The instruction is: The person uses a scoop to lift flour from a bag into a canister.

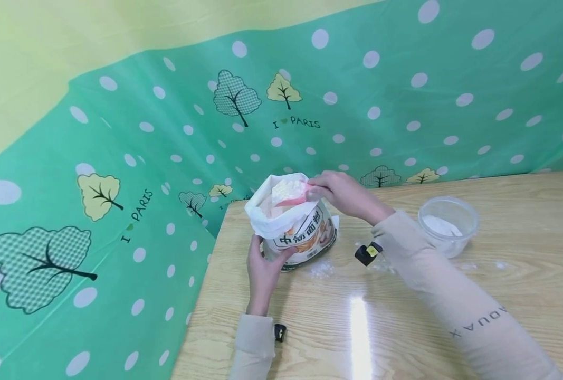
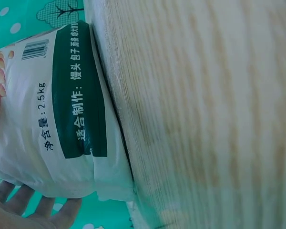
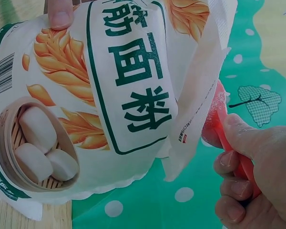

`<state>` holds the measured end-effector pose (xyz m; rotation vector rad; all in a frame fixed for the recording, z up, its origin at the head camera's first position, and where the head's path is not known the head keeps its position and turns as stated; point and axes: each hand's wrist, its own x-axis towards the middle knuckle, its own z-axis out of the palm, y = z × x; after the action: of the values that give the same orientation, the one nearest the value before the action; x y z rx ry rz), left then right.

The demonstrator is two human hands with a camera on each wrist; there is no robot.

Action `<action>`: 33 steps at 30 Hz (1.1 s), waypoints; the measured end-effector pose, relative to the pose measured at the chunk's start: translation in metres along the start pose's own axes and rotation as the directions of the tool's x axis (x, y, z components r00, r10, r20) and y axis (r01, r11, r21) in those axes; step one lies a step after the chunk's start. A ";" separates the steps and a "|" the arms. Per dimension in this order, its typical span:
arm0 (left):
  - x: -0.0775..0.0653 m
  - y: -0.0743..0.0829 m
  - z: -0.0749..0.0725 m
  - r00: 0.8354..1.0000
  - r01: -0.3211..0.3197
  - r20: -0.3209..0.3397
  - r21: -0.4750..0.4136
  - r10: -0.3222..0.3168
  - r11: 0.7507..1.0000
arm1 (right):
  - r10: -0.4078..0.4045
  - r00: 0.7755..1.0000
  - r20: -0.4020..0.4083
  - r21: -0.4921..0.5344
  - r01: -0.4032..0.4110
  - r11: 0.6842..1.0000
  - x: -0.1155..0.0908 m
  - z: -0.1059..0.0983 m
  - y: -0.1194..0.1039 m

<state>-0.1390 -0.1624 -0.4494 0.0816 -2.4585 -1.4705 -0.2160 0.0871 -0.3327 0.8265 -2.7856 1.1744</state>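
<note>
A white flour bag (image 1: 305, 235) with green lettering stands on the table, its top rolled open. My left hand (image 1: 265, 269) grips its near left side, the thumb lying across the front and the fingers around the side, as the left wrist view (image 2: 31, 207) also shows. My right hand (image 1: 340, 192) holds a pink scoop (image 1: 294, 199) by its handle at the bag's mouth. White flour (image 1: 288, 189) is heaped in the scoop. In the right wrist view the fingers curl round the pink handle (image 3: 245, 169), and the bag's rim hides part of the scoop.
Right of the bag stands a clear round plastic tub (image 1: 447, 224) with some flour in it, partly behind my right sleeve. Spilled flour (image 1: 321, 269) dusts the wooden table (image 1: 319, 316). A green patterned cloth (image 1: 167, 132) hangs behind and to the left.
</note>
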 end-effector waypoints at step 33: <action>-0.004 -0.001 0.002 1.000 -0.017 -0.013 -0.018 0.017 1.000 | -0.012 0.998 -0.055 -0.082 0.007 0.997 -0.021 -0.017 0.003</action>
<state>-0.1358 -0.1606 -0.4517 0.0660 -2.4300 -1.4803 -0.2029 0.1102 -0.3270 0.7871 -2.7608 1.0574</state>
